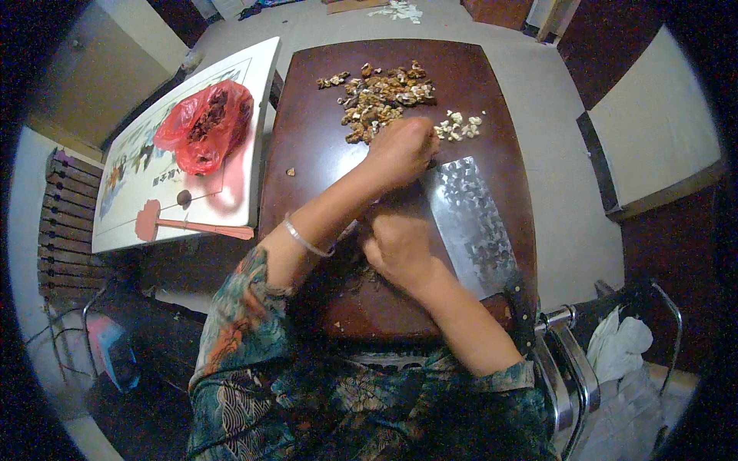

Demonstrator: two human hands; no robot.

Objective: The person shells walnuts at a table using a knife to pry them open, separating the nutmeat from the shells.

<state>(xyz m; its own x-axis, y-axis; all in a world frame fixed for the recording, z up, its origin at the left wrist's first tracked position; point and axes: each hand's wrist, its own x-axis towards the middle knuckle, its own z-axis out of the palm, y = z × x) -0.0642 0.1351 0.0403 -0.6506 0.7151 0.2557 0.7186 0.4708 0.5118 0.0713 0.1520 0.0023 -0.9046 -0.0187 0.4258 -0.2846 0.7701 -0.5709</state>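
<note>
My left hand (406,147), with a bracelet on its wrist, is curled above the dark red wooden table (317,121). Its fingertips are hidden; it is beside a heap of brown, lumpy food pieces (383,95) and a smaller pile of cream-white pieces (459,127). Closer to my body, my right hand (398,248) is bent into a loose fist over the table, and what is in it cannot be seen. A broad-bladed cleaver (473,225) lies flat to the right of both hands, its dark handle towards me. Dark scraps (364,279) lie below my right hand.
To the left, a white table (124,190) bears a red plastic bag (216,124) of brown pieces, a small brown ball (184,198) and a pink fly swatter (173,223). Metal tube frames (568,374) stand at lower right. White scraps (399,10) lie on the floor ahead.
</note>
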